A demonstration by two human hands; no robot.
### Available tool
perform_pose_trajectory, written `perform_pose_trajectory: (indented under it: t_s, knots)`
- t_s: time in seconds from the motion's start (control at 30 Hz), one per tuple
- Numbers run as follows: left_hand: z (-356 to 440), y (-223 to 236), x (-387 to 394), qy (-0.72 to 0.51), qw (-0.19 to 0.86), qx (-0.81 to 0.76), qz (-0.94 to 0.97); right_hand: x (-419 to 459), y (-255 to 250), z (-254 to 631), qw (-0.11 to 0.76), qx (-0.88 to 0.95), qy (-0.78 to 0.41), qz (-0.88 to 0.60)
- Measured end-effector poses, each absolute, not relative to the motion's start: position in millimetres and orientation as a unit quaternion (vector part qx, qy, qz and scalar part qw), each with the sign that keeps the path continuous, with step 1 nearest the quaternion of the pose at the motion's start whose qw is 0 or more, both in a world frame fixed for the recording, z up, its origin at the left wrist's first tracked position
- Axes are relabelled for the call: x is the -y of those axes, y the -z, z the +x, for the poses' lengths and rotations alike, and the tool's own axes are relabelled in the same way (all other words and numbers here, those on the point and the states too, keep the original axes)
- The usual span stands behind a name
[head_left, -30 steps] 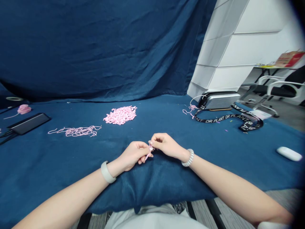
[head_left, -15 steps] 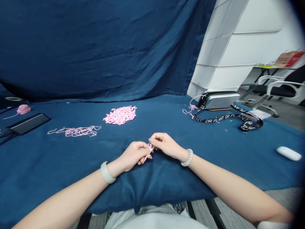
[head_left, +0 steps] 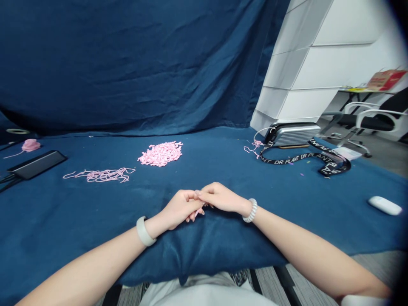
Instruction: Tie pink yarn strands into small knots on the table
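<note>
My left hand and my right hand meet in front of me, fingertips touching, and rest low on a dark blue cushion. Between them a small piece of pink yarn is pinched, mostly hidden by my fingers. Its shape cannot be made out. A pale band circles my left wrist, and a white coil bracelet circles my right. Farther off lie a heap of short pink yarn pieces and a loose tangle of pink strands.
A pink yarn ball and a black flat device with cables lie at the left. To the right are a silver case, a black lettered lanyard and a white mouse. Blue cloth covers the table and backdrop.
Both hands have lowered toward the cushion and closed together, so the pink yarn piece is now mostly covered by my fingers.
</note>
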State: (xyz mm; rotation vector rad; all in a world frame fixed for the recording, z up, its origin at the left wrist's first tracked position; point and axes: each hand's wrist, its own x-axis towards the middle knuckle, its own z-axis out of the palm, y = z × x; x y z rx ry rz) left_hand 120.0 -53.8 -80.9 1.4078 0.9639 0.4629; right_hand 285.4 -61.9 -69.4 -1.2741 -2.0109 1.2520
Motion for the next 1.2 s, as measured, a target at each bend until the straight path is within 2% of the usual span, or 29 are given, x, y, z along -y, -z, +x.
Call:
perform_pose_trajectory:
  t_s: [0.13,0.33,0.77,0.97,1.13,1.2]
  knots:
    - [122.4,79.8,55.6,-0.186,0.609,-0.433,0.638,60.9,69.4,283.9,0.196,0.739,-0.408,-0.498]
    - [122.0,80.5,56.1,-0.189,0.618,-0.422,0.635,57.0,67.6,290.6,0.194,0.753,-0.420,-0.468]
    - [118.2,76.1,49.6,-0.180,0.702,-0.391,0.568,62.1,63.1,289.1,0.293,0.742,-0.382,-0.466]
    - [118.8,77.9,50.3,-0.201,0.693,-0.394,0.569,64.8,64.3,285.6,0.334,0.741,-0.351,-0.465]
    - [119.4,80.4,52.3,-0.225,0.680,-0.400,0.571,59.1,65.5,291.0,0.368,0.700,-0.386,-0.476]
    - [119.4,80.4,52.6,-0.224,0.679,-0.401,0.573,56.9,65.9,293.7,0.355,0.689,-0.397,-0.491]
